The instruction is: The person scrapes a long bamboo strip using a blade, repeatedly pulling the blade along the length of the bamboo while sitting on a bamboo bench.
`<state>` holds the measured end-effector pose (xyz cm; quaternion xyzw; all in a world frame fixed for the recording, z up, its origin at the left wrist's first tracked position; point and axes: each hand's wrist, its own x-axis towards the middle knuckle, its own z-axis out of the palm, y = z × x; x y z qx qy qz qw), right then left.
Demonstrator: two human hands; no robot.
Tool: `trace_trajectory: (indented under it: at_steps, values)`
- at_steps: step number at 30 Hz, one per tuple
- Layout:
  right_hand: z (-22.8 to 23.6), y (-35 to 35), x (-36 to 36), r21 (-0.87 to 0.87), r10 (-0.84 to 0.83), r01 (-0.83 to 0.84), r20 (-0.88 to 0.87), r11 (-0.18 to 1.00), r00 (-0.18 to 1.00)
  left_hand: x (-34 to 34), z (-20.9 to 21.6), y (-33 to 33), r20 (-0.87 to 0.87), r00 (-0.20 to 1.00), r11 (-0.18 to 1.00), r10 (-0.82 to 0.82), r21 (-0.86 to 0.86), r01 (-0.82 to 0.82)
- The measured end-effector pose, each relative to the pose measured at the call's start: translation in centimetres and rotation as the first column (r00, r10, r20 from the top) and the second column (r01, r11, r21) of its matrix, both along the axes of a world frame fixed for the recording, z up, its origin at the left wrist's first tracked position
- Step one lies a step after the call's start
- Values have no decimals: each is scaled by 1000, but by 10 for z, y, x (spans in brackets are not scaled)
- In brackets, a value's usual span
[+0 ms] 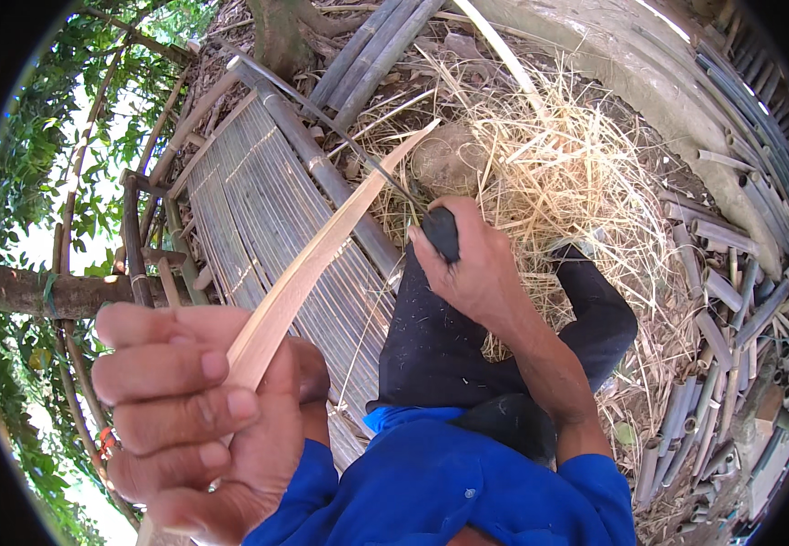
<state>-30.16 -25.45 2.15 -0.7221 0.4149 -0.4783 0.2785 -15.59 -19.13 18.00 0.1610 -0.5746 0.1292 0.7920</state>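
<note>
Raised close in front of me, my left hand is closed on a long, pale bamboo strip. From between thumb and fingers the strip rises to the upper right and tapers to a point. My right hand rests over my dark-trousered thigh, fingers and thumb closed round a black rounded piece that looks like a handle. From there a long, thin, dark knife blade seems to run toward the upper left. The strip crosses in front of the blade; whether they touch, I cannot tell.
A slatted bamboo bench lies to my left. Pale shavings cover the ground ahead around a rounded brown lump. Bamboo poles lie beyond, by a tree trunk. Cut bamboo pieces are heaped on the right.
</note>
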Motion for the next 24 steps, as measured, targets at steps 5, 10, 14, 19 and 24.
trace_trajectory:
  at_steps: [5, 10, 14, 19, 24]
  values:
    - [-21, -20, 6, 212, 12, 37, -226, 977, 974, 7, -1, -7, 28, 993, 994, 111, -4, -111]
    - [19, 4, -3, -182, 26, -10, 85, 983, 996, 6, -2, -11, 3, 990, 988, 142, -55, -142]
    - [-10, -20, 6, 113, 25, -14, -95, 993, 995, -4, 0, -19, -30, 988, 985, 149, -81, -151]
    - [3, -6, 18, -114, 139, -150, -96, 982, 986, 8, 5, -13, -24, 962, 960, 272, -63, -273]
    - [-23, -28, 11, 250, 120, -50, -270, 967, 955, -5, -6, -27, -49, 969, 967, 242, -67, -245]
